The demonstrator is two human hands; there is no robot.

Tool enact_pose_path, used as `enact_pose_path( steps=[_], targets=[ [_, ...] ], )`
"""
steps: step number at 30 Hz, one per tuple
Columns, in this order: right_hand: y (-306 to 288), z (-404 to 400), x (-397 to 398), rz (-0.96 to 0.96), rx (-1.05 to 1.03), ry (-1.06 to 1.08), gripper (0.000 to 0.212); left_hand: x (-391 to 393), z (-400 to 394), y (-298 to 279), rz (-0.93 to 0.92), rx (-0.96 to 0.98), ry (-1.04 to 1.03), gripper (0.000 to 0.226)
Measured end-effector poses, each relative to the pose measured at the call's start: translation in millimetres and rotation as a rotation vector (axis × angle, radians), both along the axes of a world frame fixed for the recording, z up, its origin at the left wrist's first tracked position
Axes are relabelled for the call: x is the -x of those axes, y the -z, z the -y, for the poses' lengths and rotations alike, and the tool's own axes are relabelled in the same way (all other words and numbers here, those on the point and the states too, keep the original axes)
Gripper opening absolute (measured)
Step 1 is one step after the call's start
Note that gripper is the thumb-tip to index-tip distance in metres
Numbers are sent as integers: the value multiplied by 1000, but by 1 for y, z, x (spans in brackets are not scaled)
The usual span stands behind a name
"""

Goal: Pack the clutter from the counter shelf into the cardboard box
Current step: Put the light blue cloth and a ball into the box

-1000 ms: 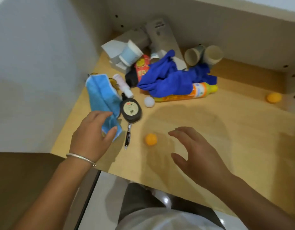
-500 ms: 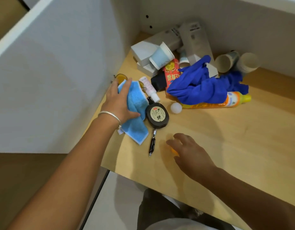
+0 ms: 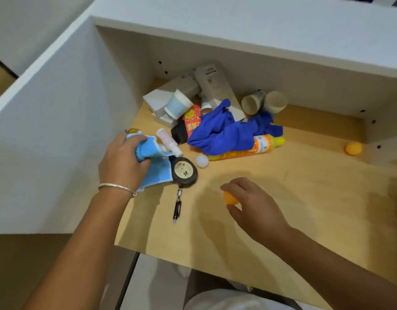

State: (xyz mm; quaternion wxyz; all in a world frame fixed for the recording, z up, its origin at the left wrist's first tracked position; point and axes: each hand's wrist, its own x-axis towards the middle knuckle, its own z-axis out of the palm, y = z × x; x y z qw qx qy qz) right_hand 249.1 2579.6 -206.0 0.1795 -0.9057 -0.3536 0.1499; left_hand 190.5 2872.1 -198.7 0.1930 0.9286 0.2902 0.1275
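Between the right hand (image 3: 255, 204) fingertips sits the orange ball (image 3: 230, 198).

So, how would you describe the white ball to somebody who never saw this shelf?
Find the blue cloth heaped on the wooden shelf. In front of it, at the orange bottle's left end, lies the white ball. The other balls are orange.

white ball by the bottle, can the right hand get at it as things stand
Probably not freely: the right hand already pinches an orange ball. The path to the white ball looks open, with bare shelf between them, but the fingers are occupied.
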Motion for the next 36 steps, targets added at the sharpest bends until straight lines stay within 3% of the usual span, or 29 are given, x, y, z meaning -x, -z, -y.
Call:
enact_pose_path(
  steps=[10,28,36],
  targets=[
    [-68,119,-9,123,-208,262,44,-66,126,-85,130,-117,280,47],
    [-140,431,21,407,-378,885,50,-153,522,-161,315,35,1049,47],
    [-139,515,39,385,-296,1021,54,-146,632,-162,294,67,1208,65]
  ],
)
